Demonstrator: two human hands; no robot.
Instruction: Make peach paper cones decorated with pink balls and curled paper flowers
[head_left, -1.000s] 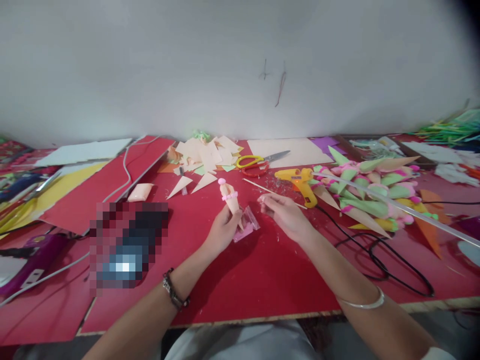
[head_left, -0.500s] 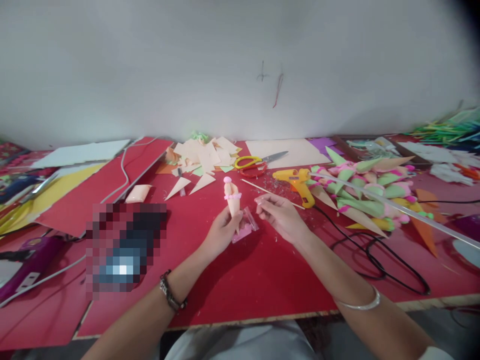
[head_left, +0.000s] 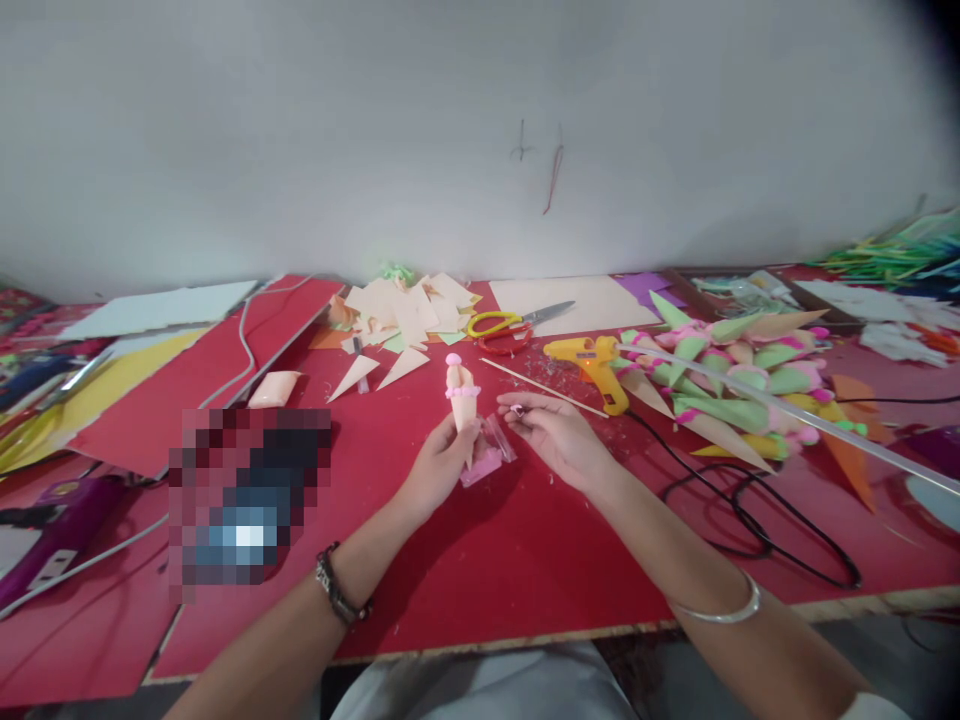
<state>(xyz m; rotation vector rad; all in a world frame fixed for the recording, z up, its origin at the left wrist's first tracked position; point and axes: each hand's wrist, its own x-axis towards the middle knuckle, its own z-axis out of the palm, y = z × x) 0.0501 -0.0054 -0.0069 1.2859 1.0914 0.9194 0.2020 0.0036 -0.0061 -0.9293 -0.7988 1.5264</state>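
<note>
Red-surfaced worktable [head_left: 525, 580], wide: is bearing every item listed below.
Heap of pale green, beige and pink paper cones [head_left: 776, 355]: is lying to the right, behind the glue gun.
Right hand [head_left: 562, 438], bare: is hovering beside the held cone, apart from it; fingertips are bunching near one another with a tiny dark-and-pink bit showing among them, though whether they are pinching it, one cannot tell.
Left hand [head_left: 437, 463], bare: is clamping the cone's lower part between thumb and fingers. Risk: squeezing too hard could be creasing the paper.
Yellow plastic glue gun [head_left: 606, 372]: is lying just beyond the right hand. Risk: if heating, its nozzle could be burning fingers straying that way.
Beige pointed paper cone [head_left: 464, 408]: is standing nearly upright in the left hand, tip downward.
Clear-and-pink plastic packet [head_left: 484, 465]: is resting between the hands. Risk: a brushing hand could be spilling its contents, if loose.
Round pink ball [head_left: 453, 360]: is topping the cone. Risk: weak bonding or a knock could be loosening it
</note>
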